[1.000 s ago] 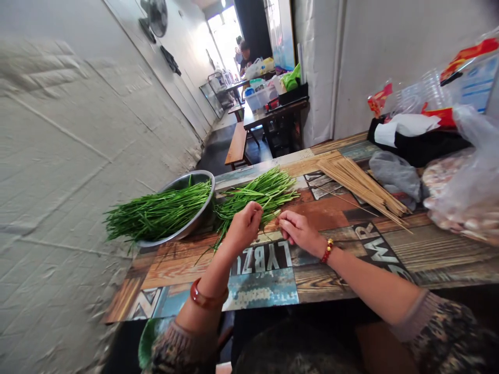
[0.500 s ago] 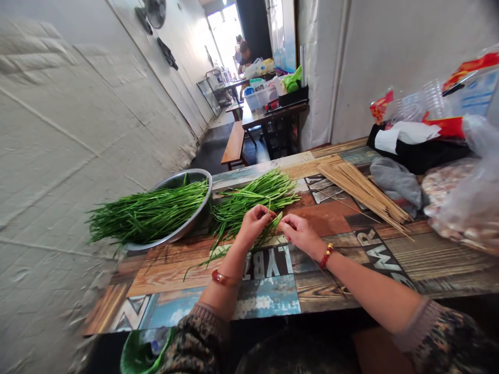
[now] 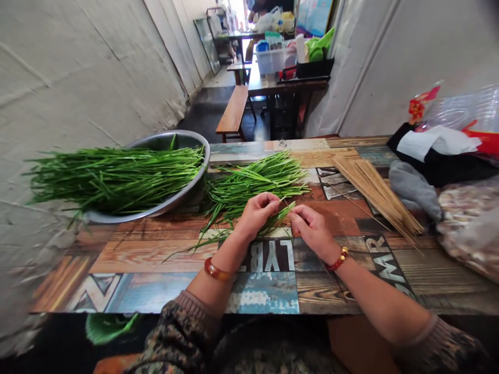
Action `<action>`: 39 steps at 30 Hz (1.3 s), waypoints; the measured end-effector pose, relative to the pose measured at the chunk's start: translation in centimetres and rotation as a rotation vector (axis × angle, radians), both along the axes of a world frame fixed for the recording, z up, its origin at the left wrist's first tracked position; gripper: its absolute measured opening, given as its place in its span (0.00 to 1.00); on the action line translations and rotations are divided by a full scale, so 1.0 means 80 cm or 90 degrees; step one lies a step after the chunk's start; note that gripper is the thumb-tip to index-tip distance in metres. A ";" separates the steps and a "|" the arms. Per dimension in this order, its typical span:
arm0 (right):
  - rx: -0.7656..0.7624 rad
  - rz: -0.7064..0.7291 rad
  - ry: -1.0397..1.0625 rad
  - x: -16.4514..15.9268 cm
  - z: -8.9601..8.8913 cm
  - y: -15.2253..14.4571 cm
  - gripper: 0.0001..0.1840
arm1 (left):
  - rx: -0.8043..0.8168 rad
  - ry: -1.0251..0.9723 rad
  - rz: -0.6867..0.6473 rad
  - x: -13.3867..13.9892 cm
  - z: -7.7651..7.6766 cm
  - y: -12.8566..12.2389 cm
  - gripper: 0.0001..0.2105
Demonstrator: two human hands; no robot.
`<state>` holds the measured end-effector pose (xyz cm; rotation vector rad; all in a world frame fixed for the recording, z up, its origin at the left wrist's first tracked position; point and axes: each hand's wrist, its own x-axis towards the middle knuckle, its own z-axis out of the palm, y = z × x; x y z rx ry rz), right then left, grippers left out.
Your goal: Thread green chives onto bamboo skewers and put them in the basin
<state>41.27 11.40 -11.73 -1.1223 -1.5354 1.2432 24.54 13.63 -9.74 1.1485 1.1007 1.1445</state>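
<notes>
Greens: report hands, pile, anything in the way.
Left hand pinched at greens. Right hand pinched beside their ends. Pile just beyond hands. Stick bundle right, apart from both.

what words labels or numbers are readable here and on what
"LYB", upside down: tabletop, beside left forearm; further letters hidden
"R", then M or W: tabletop, right
"Z" or "N": tabletop, front left
Letter beside skewers: unclear
Blue poster, red packaging: any print too blurred
</notes>
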 end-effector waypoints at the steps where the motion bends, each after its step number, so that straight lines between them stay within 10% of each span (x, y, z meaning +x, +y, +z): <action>1: 0.000 0.005 -0.005 0.000 0.002 0.000 0.12 | -0.003 -0.013 0.004 0.001 0.000 0.000 0.11; 39: -0.060 0.048 0.051 -0.004 0.003 0.001 0.25 | -0.050 -0.079 0.041 0.009 0.001 -0.004 0.13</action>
